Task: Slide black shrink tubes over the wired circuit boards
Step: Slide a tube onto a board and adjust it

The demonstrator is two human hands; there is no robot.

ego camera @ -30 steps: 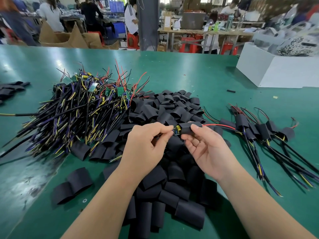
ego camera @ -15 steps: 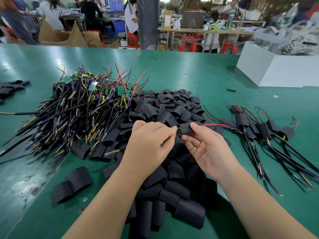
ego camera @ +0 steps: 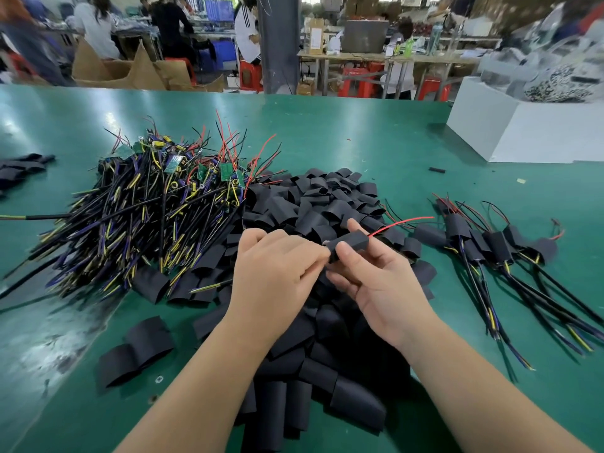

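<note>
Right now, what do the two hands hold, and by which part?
The right hand pinches a black tube across its body. The left hand has its fingertips at the tube's end facing it; what they pinch is hidden.

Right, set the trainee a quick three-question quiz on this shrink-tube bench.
1. Where do the finished sleeved wire bundles lie? A) left of the heap of loose black shrink tubes; B) right of it; C) on top of it.
2. True or false: a thin red wire sticks out of the short black shrink tube pinched by the right hand, while the left hand holds its other end.
3. Fill in: the tangled pile of bare green circuit boards with wires lies on the ____ table.
Key: 1 B; 2 true; 3 green.
</note>
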